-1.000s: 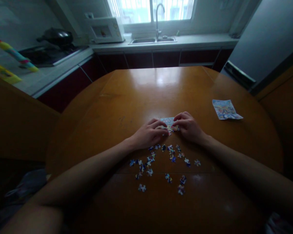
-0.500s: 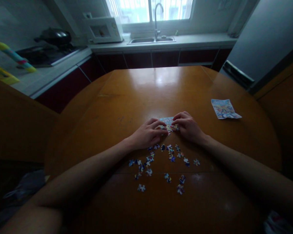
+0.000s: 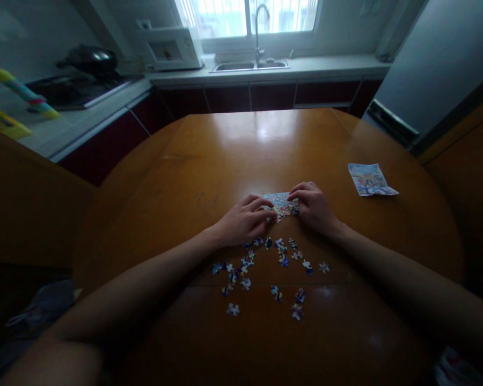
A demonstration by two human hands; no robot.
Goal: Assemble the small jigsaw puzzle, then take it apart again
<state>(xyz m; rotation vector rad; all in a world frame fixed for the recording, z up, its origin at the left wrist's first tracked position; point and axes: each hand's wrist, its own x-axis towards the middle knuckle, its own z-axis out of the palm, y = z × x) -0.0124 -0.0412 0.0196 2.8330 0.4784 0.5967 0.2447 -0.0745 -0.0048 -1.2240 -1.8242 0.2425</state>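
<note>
A partly joined jigsaw puzzle [image 3: 280, 200] lies flat on the wooden table, light blue along its far side and more mixed in colour nearer me. My left hand [image 3: 246, 219] grips its left edge with bent fingers, which cover that side. At the opposite edge, my right hand [image 3: 314, 210] has its thumb and fingers closed on the right side. Loose jigsaw pieces [image 3: 245, 261] are scattered on the table nearer to me, several in small clusters. Whether a single piece is under my fingertips is hidden.
A creased picture sheet [image 3: 371, 180] lies at the right of the wooden table [image 3: 177, 182]. Beyond the table are a counter with a sink [image 3: 235, 66], a white microwave [image 3: 171, 49] and a dark wok [image 3: 92, 60] on the stove. A grey fridge [image 3: 438, 69] stands at right.
My right hand has shifted slightly right, from over the puzzle to its right edge, uncovering more of the puzzle. My left hand stays nearly still. The loose pieces have not moved.
</note>
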